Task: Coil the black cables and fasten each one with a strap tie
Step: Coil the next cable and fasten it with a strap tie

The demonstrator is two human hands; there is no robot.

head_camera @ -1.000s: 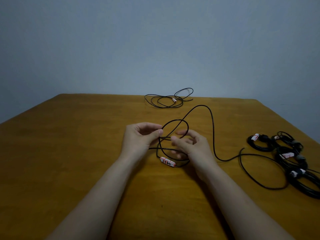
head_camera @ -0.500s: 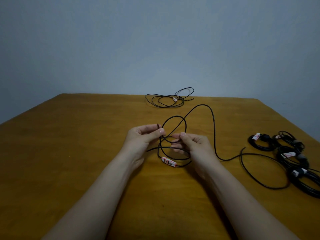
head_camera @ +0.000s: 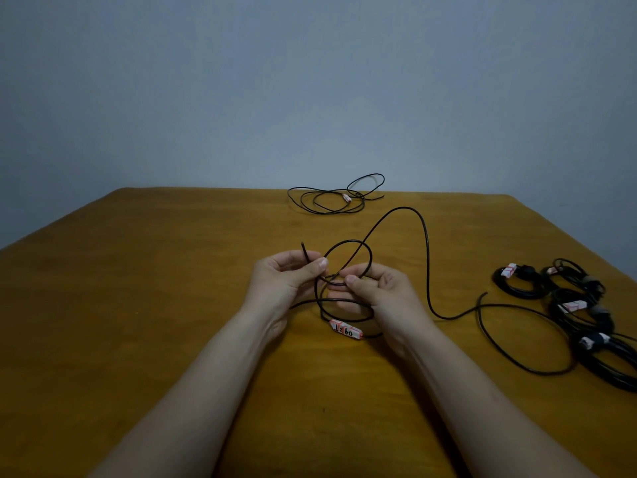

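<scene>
- Head view: my left hand (head_camera: pixel 286 281) pinches the black cable (head_camera: pixel 428 270) between thumb and forefinger, close to its free end (head_camera: pixel 304 251), which pokes up past my thumb toward the far edge of the table (head_camera: pixel 138 305).
- My right hand (head_camera: pixel 382 291) pinches the same cable just beside the left, thumb on top, at the point where the small turns cross.
- Between my hands, near the middle of the table, hang the first couple of turns. A white-and-red label (head_camera: pixel 345 329) sits on the cable at their lowest point, just beside my right wrist. I cannot tell whether it touches the wood.
- From the turns the cable arcs up toward the far edge, drops, and trails along the table toward the right edge, ending in a wide loose curve.
- Near the right edge lie the finished bundles (head_camera: pixel 582 307), coiled and strapped, each with its label.
- At the far edge, about midway, lies another loose cable (head_camera: pixel 327 198), not yet coiled.
- I judge the coiling of this cable barely begun: most of its length is slack.
- Next, my left hand should keep the turns pinched while my right slides out along the slack and brings in a turn of matching size, minding that the tall arc does not cross into a knot.
- I see no loose strap tie.
</scene>
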